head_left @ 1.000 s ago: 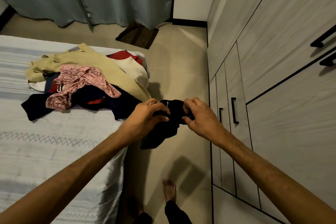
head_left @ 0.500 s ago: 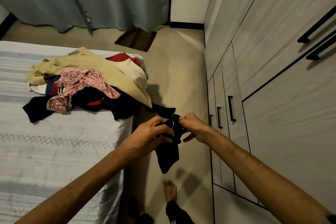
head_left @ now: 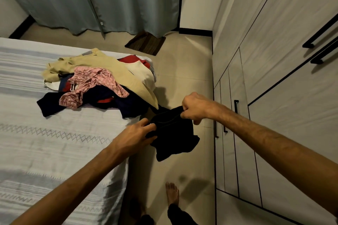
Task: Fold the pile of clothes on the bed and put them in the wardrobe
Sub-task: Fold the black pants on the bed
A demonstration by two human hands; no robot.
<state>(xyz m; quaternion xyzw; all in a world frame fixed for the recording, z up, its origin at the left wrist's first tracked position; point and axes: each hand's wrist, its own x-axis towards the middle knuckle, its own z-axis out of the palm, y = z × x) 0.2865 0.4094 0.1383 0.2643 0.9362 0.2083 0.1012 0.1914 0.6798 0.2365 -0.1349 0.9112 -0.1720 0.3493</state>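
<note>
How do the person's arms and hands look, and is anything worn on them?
Both forearms are bare, with no sleeves in view. The left hand and right hand wear no gloves, and no rings or watch are visible. The right forearm shows fine hair.

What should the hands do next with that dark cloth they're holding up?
Probably swing it over and lay it flat on the bed. The left hand and right hand each grip an edge of the dark garment, which hangs crumpled over the floor beside the bed, not yet folded. The pile of clothes still waits, and the wardrobe doors look closed.
</note>
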